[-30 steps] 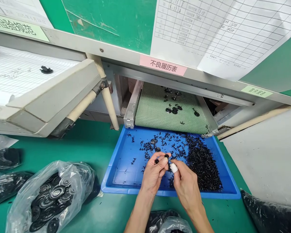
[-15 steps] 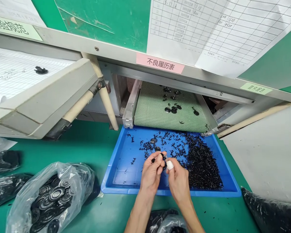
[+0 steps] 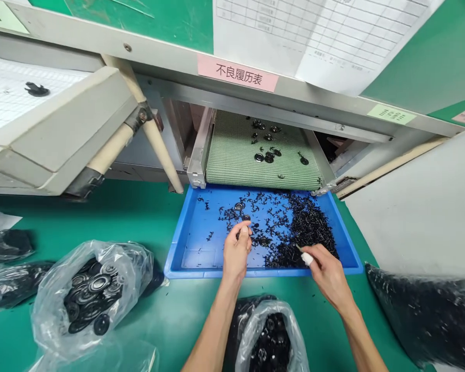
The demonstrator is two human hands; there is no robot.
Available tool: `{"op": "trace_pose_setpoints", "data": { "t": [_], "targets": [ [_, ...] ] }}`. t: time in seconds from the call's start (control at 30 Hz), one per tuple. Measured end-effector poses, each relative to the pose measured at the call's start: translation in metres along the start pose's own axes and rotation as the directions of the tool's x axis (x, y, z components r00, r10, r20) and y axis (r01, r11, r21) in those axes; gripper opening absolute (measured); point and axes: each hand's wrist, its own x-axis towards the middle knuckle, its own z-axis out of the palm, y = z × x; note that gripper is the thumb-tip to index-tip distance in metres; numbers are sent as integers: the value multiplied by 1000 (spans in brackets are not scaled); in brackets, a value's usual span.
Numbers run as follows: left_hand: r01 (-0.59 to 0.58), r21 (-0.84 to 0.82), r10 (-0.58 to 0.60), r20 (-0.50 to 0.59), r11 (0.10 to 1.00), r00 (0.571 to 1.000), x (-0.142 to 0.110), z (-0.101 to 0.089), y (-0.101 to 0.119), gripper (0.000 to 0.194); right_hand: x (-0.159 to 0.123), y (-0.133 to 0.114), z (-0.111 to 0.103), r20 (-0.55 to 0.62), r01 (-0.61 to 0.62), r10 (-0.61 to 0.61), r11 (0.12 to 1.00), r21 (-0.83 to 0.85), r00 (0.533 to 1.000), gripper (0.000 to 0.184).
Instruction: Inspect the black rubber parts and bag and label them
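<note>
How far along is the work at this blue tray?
Done, seemingly: a clear bag of black ringed discs sits filled on the green bench. In hand: the left hand pinches over the blue tray, holding something too small to tell; the right hand, fingertip wrapped white, is near the heap of black pins. Left: many black pieces lie in the tray and on the green mesh belt.

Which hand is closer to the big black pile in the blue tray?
Right: the right hand is at the pile's near edge; the left hand is farther left, over the tray.
</note>
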Motion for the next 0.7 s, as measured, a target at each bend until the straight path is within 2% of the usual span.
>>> {"op": "trace_pose_setpoints", "data": {
  "t": [0.1, 0.2, 0.27, 0.33, 0.43, 0.47, 0.53, 0.63, 0.7],
  "targets": [
    [17, 97, -22, 60, 995, 998, -19, -6, 14, 33, -38, 10, -7, 179, 17, -27, 998, 56, 984, 27],
    [101, 171, -131, 173, 980, 976, -51, -14, 29, 31, -69, 20, 1, 316, -8, 10, 1000, -10, 949, 34],
    [207, 210, -256, 243, 956, 936, -75, -18, 32, 34, -84, 26, 11, 335, -23, 52, 996, -90, 941, 37],
    [311, 236, -369, 269, 921, 890, -97, -22, 28, 39, -94, 32, 23, 301, -35, 80, 988, -151, 950, 38],
    [362, 327, -454, 275, 873, 847, -127, -27, 14, 39, -101, 38, 35, 254, -51, 94, 984, -171, 963, 38],
    [333, 393, -455, 275, 857, 847, -136, -28, 7, 37, -102, 39, 36, 254, -51, 94, 984, -170, 963, 38],
    [189, 564, -404, 285, 804, 869, -152, -30, -6, 30, -102, 39, 37, 273, -42, 89, 984, -170, 958, 39],
    [-96, 763, -272, 341, 639, 900, -167, -32, -22, 18, -103, 39, 34, 282, -34, 87, 982, -186, 956, 40],
    [-225, 826, -225, 384, 517, 895, -173, -33, -29, 23, -103, 39, 33, 266, -25, 79, 979, -201, 961, 40]
  ]
}}
